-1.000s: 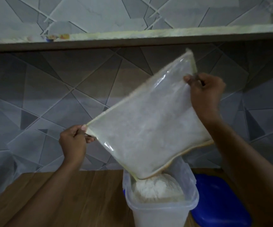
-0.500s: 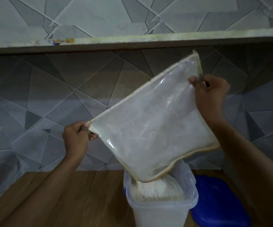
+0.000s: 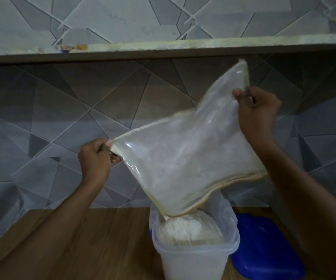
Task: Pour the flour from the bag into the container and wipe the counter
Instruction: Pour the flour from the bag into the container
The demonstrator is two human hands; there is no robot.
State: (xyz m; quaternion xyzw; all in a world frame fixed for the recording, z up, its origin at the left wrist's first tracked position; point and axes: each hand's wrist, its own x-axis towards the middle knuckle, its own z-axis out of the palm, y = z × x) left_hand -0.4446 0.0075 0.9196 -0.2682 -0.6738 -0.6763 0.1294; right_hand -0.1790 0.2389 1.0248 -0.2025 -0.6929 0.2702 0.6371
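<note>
Both hands hold the clear bag [image 3: 185, 158] upended over the container [image 3: 193, 253]: the left hand [image 3: 95, 160] pinches its low left corner, the right hand [image 3: 258, 112] grips the raised right edge. Flour [image 3: 189, 229] heaps inside, a blue lid [image 3: 264, 247] just right.

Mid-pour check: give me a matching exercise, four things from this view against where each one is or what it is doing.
Things:
1. bag
2. flour
3. lid
4. left hand

States:
A. blue, flat on the counter right of the container
B. heaped at the container's mouth
C. pinching the bag's lower corner
D. tipped, its low corner over the container

Pairs: 1-D, 2-B, 3-A, 4-C
</note>
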